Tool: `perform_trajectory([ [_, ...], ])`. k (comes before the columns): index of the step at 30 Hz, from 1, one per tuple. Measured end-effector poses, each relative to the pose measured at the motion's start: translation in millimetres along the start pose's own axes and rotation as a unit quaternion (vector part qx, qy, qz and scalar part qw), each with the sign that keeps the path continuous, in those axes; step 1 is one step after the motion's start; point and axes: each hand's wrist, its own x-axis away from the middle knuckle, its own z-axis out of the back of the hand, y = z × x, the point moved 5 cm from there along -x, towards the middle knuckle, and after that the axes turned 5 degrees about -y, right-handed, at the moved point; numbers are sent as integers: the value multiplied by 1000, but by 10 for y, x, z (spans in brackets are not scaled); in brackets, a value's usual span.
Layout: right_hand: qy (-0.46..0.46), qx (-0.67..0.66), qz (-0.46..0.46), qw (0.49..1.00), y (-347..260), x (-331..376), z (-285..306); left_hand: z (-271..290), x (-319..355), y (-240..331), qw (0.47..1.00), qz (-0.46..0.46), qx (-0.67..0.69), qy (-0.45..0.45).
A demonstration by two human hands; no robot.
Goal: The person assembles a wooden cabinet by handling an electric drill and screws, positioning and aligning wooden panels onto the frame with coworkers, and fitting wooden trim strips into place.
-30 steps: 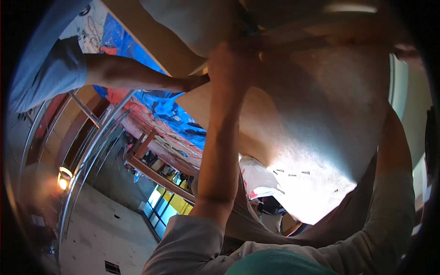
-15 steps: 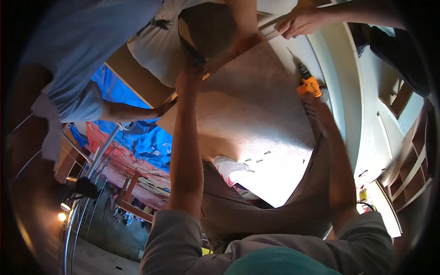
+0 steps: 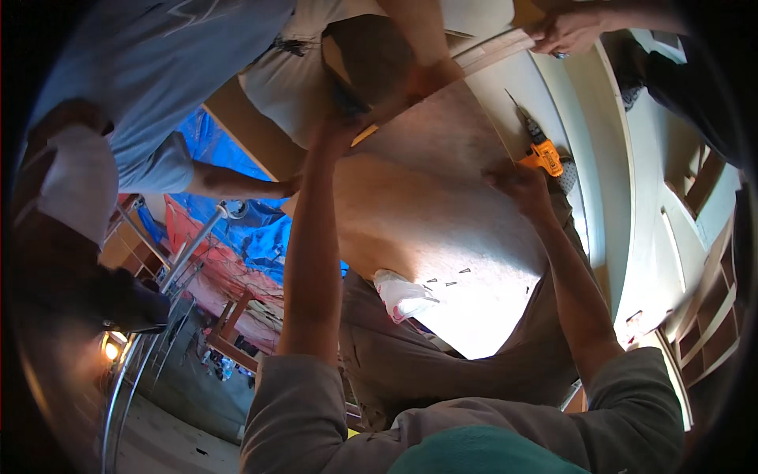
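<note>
Over the lap [image 3: 466, 383], the board [image 3: 426, 197] lay between the left hand [image 3: 335, 134] and half-curled right hand [image 3: 519, 183], their holds impossible to tell, its positioning seemingly in hand and next calling for steadiness.

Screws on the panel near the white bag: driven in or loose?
Loose: the screws lie flat, shanks visible, on the brightly lit part of the panel.

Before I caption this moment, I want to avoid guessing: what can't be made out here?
All in the head view:
Left hand: grip lost to shadow and blur.
Right hand: too dark to tell how it grips.
Board: near part washed out by glare.
Fasteners: too small to tell screws from nails.
Bag: contents hidden by its folds.
Co-worker's arm, upper right: cut off by the picture's edge.
</note>
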Motion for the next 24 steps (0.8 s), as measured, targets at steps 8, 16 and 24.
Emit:
perform_trajectory([
  [8, 16, -11, 4, 1000, 59, -58, -26, 87, 87, 190, 980, 162, -101, -60],
  [16, 34, 40, 27, 998, 153, -93, 32, 177, 245, 354, 943, 315, -13, 102],
  [24, 33, 20, 18, 999, 242, -103, 20, 57, 250, 31, 965, 252, -22, 67],
])
